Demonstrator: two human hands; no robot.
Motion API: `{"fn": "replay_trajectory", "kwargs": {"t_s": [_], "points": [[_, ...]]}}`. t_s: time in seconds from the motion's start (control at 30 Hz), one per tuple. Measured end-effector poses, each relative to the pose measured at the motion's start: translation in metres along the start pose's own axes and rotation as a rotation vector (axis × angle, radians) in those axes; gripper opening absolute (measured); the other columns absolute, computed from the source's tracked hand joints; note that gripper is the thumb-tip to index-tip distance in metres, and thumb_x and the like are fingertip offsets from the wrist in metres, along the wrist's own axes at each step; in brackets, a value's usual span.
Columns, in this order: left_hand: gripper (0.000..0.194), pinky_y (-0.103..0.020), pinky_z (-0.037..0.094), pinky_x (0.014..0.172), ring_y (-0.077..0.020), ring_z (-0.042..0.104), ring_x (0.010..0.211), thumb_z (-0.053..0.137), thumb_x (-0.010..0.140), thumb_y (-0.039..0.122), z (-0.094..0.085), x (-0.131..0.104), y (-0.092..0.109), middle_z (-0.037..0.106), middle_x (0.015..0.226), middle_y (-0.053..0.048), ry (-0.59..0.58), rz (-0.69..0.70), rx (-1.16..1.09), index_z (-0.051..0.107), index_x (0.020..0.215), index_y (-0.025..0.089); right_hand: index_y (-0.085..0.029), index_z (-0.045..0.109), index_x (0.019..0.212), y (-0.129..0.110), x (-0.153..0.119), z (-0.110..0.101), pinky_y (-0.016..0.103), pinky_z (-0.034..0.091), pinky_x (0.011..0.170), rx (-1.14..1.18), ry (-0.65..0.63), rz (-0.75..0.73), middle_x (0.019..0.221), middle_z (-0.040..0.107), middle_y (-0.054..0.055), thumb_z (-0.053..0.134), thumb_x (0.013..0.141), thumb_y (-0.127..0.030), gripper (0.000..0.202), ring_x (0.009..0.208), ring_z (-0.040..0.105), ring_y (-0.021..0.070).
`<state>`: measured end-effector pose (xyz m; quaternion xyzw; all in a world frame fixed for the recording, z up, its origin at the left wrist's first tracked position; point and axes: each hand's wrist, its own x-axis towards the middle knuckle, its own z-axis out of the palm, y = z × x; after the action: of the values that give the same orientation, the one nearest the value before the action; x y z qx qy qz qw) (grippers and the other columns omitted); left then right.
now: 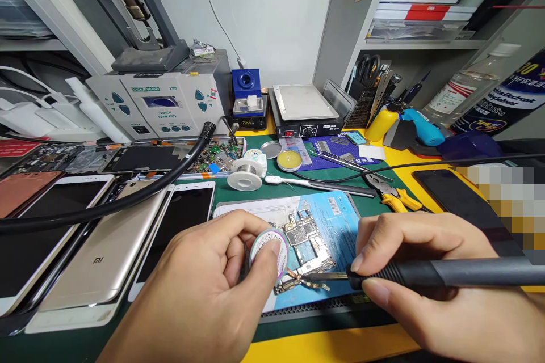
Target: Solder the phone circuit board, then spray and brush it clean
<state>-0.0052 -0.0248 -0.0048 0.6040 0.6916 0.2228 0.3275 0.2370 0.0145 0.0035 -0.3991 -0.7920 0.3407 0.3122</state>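
My left hand (225, 278) pinches a small round spool of desoldering braid (269, 253) between thumb and fingers. From the spool a strip of copper braid (293, 276) runs down onto the lower edge of a phone circuit board (314, 264). My right hand (426, 283) grips a soldering iron (404, 273) by its black ribbed handle, pointing left. The iron's metal tip meets the braid at the board's lower edge; exact contact is too small to make out. Under the board lies a blue and white card (340, 227).
Several phones (100, 244) lie at left, crossed by a thick black hose (170, 178) from the rework station (166, 102). Behind the board are a solder spool (244, 177), flux tin (289, 160), white-tipped brush (315, 183) and pliers (389, 190). A black phone (451, 198) lies right.
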Motion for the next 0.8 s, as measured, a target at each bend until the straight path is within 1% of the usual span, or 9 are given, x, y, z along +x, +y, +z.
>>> {"fn": "replay_trajectory", "kwargs": {"t_s": [0.17, 0.27, 0.43, 0.57, 0.63, 0.7, 0.8], "points": [[0.041, -0.022, 0.026, 0.043, -0.0125, 0.038, 0.048, 0.053, 0.091, 0.062, -0.0004, 0.0007, 0.0022, 0.041, 0.052, 0.004, 0.001, -0.003, -0.006, 0.072, 0.083, 0.026, -0.023, 0.068, 0.071, 0.0001, -0.0021, -0.0017, 0.017, 0.050, 0.044, -0.008, -0.010, -0.003, 0.061, 0.070, -0.002, 0.071, 0.073, -0.011, 0.013, 0.047, 0.064, 0.0120], [0.042, -0.022, 0.026, 0.042, -0.0126, 0.039, 0.048, 0.052, 0.092, 0.062, -0.0002, 0.0009, 0.0017, 0.043, 0.053, 0.004, -0.026, 0.008, -0.029, 0.071, 0.084, 0.025, -0.023, 0.068, 0.072, 0.0006, -0.0018, -0.0016, 0.017, 0.050, 0.044, 0.006, -0.012, -0.009, 0.061, 0.070, -0.002, 0.072, 0.074, -0.011, 0.013, 0.047, 0.063, 0.0117], [0.040, -0.023, 0.029, 0.044, -0.0135, 0.044, 0.052, 0.053, 0.092, 0.061, 0.0002, 0.0021, 0.0010, 0.048, 0.057, 0.003, -0.021, 0.026, -0.004, 0.070, 0.083, 0.026, -0.024, 0.067, 0.070, -0.0004, 0.0014, 0.0000, 0.015, 0.050, 0.044, -0.003, 0.005, -0.017, 0.061, 0.070, -0.003, 0.071, 0.073, -0.010, 0.014, 0.046, 0.063, 0.0102], [0.040, -0.024, 0.028, 0.044, -0.0127, 0.040, 0.049, 0.051, 0.093, 0.060, -0.0007, 0.0016, 0.0011, 0.043, 0.055, 0.004, -0.028, 0.035, -0.001, 0.070, 0.083, 0.026, -0.023, 0.067, 0.069, -0.0021, 0.0033, 0.0008, 0.015, 0.049, 0.043, 0.000, 0.006, -0.028, 0.059, 0.070, -0.003, 0.070, 0.071, -0.008, 0.016, 0.045, 0.062, 0.0099], [0.040, -0.024, 0.027, 0.044, -0.0128, 0.040, 0.050, 0.051, 0.093, 0.060, -0.0008, 0.0007, 0.0004, 0.043, 0.055, 0.004, -0.023, 0.036, 0.007, 0.071, 0.084, 0.026, -0.023, 0.066, 0.068, -0.0028, 0.0038, 0.0013, 0.015, 0.048, 0.043, 0.001, 0.013, -0.026, 0.057, 0.069, -0.003, 0.069, 0.070, -0.007, 0.016, 0.044, 0.061, 0.0096], [0.039, -0.024, 0.028, 0.044, -0.0130, 0.042, 0.051, 0.053, 0.093, 0.059, -0.0004, 0.0000, 0.0003, 0.045, 0.057, 0.004, -0.007, 0.040, 0.011, 0.071, 0.084, 0.026, -0.022, 0.066, 0.066, -0.0033, 0.0037, 0.0020, 0.015, 0.048, 0.042, 0.004, 0.028, -0.009, 0.056, 0.069, -0.003, 0.069, 0.070, -0.008, 0.015, 0.043, 0.061, 0.0097], [0.036, -0.023, 0.030, 0.044, -0.0130, 0.047, 0.052, 0.057, 0.092, 0.056, 0.0011, -0.0004, 0.0028, 0.053, 0.059, 0.002, 0.030, 0.054, -0.003, 0.072, 0.083, 0.024, -0.022, 0.065, 0.065, -0.0034, 0.0022, 0.0025, 0.016, 0.048, 0.042, 0.005, 0.028, 0.013, 0.056, 0.068, -0.003, 0.068, 0.071, -0.010, 0.014, 0.043, 0.060, 0.0102]]}}
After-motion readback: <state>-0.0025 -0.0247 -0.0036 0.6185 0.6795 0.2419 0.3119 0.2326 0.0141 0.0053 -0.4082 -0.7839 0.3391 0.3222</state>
